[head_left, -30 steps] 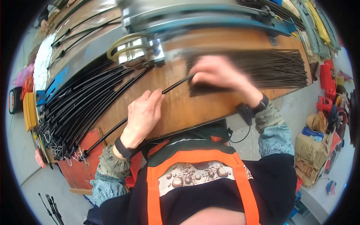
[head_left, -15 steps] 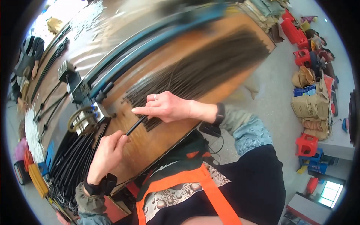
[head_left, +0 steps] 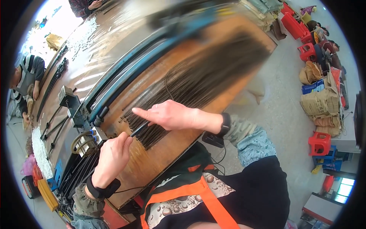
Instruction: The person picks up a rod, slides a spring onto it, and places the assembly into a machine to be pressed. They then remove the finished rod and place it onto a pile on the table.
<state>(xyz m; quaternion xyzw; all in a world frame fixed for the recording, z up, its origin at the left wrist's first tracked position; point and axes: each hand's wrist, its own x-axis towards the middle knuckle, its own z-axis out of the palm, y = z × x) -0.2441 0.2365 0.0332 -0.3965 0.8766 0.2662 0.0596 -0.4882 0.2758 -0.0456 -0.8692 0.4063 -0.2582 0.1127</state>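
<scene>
A thin dark rod runs between my two hands above the wooden bench. My left hand pinches its near end between thumb and fingers. The other end goes into my right hand, whose fingers curl round it while the index finger points out to the left. Beneath and beyond my right hand lies a wide layer of long dark coil springs, side by side on the wooden board. Their far ends are smeared by motion. How much of the rod my right palm covers is hidden.
A blue rail crosses behind the springs to a metal fixture with hoses. Black rods lie beside my left forearm. Co-workers sit across the table, one in a striped sleeve. Red stools and sacks stand on the right.
Both hands keep their hold on the rod, and less of it shows between them. The view has shifted a little, bringing more of the co-workers into sight. The pile of black rods is less visible.
</scene>
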